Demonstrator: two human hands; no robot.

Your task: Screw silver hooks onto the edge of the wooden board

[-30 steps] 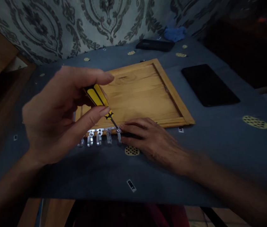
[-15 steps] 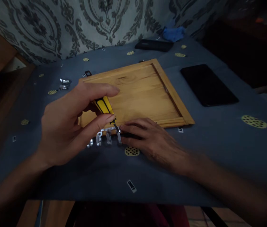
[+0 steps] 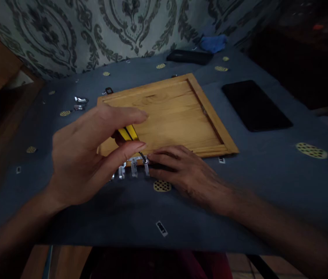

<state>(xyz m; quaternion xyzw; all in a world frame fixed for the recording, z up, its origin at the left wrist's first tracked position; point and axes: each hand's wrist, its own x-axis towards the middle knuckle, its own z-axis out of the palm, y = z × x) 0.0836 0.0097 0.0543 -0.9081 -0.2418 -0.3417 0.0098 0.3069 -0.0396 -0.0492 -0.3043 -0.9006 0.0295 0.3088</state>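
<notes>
My left hand [image 3: 79,155] is wrapped round a screwdriver [image 3: 127,133] with a yellow and black handle. Its shaft slants down to the right end of a shiny metal hook rail [image 3: 134,167] on the near edge of a wooden framed board [image 3: 170,120]. Several curved hooks point toward me; the leftmost are partly behind my left hand. My right hand [image 3: 185,174] lies at the near edge of the board, its thumb and forefinger closed on the right end of the rail. The screwdriver's tip and any screw under it are too small to make out.
Loose silver hooks [image 3: 80,103] lie on the blue tablecloth [image 3: 199,232] to the left. A dark metal loop [image 3: 108,90] shows at the board's far edge. A black phone [image 3: 255,105] is at right; a dark case [image 3: 189,56] and blue cloth [image 3: 214,43] lie behind.
My left hand has turned slightly and its thumb has slid a little to the right over the screwdriver, covering more of the handle's lower end. My right hand and the board stay in place.
</notes>
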